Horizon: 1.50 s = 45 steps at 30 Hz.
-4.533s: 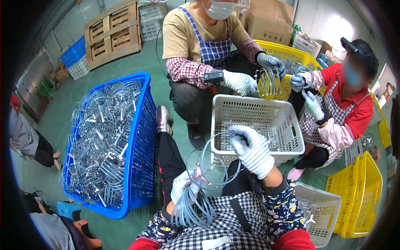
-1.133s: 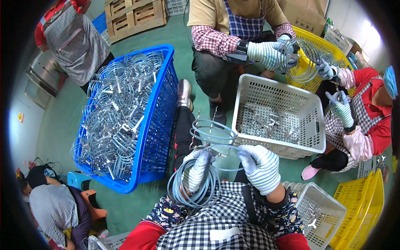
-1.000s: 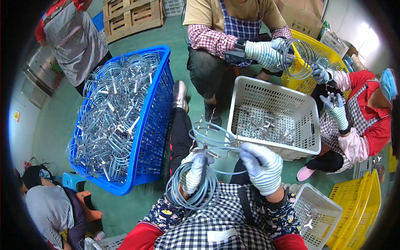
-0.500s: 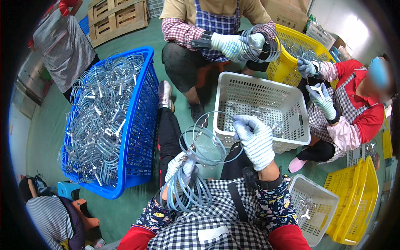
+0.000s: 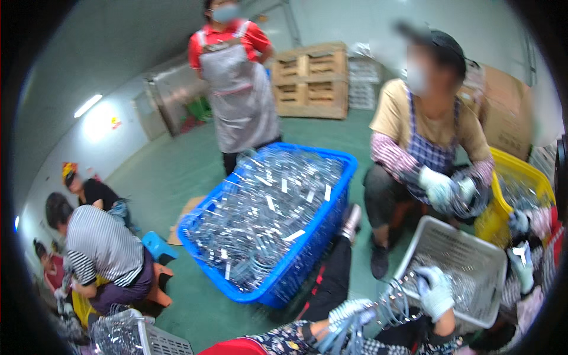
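Observation:
At the lower edge, right of centre, my left hand (image 5: 350,312) in a striped white glove is closed around a bundle of blue-grey wire rings (image 5: 345,338). Some loose rings (image 5: 395,305) stretch from it toward my right hand (image 5: 435,293). That gloved right hand has its fingers curled at a ring, partly blurred. Just beyond it stands a light grey perforated basket (image 5: 464,244) with small metal parts inside. To the left, a big blue basket (image 5: 319,263) is heaped with wire rings (image 5: 266,204) bearing white tags.
Across from me a seated co-worker (image 5: 435,130) holds a coil of wire rings beside a yellow basket (image 5: 494,222). Another person (image 5: 239,89) stands behind the blue basket. Several people sit at left near a blue stool (image 5: 157,244). Wooden pallets (image 5: 310,83) stand behind.
My view has swung up and to the left, so my hands now appear lower and farther right. The loose rings are still between both hands. The standing person is now seen more fully.

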{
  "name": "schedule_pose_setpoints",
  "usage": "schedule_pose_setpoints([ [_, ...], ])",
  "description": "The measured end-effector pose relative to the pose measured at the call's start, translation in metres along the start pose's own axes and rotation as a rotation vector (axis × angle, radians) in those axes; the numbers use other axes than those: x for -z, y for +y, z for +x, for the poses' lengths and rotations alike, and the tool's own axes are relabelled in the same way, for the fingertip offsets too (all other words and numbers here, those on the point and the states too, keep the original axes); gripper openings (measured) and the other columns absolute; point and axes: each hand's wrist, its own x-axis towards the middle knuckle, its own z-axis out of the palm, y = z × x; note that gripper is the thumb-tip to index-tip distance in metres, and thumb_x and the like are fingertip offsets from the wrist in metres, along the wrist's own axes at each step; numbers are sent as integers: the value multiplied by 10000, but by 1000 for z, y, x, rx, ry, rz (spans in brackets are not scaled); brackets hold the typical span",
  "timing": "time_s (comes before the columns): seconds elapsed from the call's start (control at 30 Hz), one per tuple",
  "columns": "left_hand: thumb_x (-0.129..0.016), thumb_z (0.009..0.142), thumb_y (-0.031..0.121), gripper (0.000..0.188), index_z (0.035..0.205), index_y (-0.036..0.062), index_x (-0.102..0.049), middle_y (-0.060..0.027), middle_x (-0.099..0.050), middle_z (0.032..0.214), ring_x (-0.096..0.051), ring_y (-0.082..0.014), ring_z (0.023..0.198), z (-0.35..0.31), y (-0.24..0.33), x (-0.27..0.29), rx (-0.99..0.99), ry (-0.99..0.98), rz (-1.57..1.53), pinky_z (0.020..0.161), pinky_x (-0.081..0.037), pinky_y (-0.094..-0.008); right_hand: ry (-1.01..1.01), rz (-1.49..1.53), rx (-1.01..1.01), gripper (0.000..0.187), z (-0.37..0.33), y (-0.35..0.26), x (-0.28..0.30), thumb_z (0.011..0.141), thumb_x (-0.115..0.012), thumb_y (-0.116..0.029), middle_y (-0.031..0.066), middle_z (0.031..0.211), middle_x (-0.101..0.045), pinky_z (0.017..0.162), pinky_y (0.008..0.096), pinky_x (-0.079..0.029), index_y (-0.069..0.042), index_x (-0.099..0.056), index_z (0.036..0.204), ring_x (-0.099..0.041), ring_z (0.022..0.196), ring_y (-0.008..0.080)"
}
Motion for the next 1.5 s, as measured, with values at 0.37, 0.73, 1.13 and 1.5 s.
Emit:
schedule_pose_setpoints([
  [0.37, -582, 866, 199, 200, 948, 20, -616, -108, -652, 832, -651, -185, 662, 41, -41, 47, 255, 108, -285, 573, -559, -251, -132, 267, -289, 136, 4, 34, -22, 755, -537, -35, 173, 743, -627, 668, 367, -492, 18, -638, 829, -618, 689, 292],
  [0.73, -536, 875, 157, 217, 1024, 3, -568, -89, -622, 947, -633, -163, 785, 172, -247, 219, -272, 195, 279, 692, -537, -239, -310, 840, -713, 172, 4, 29, -17, 801, -496, -35, 87, 736, -633, 517, 228, -477, 64, -607, 887, -576, 562, 122],
  [1.13, -541, 882, 187, 255, 1062, 7, -550, -74, -610, 980, -622, -158, 830, 20, -36, 24, 165, 25, -44, 735, -528, -253, -340, 1044, -782, 247, -26, 63, -31, 762, -610, -77, 102, 704, -634, 509, 200, -460, 83, -594, 949, -561, 534, 106],
  [1.5, -542, 887, 205, 267, 1071, 12, -547, -69, -607, 982, -619, -155, 838, 5, -23, 13, 153, 87, -38, 740, -526, -257, -201, 977, -761, 201, -29, 55, -49, 732, -602, -54, 69, 667, -613, 436, 195, -411, 58, -605, 899, -517, 473, 92],
])
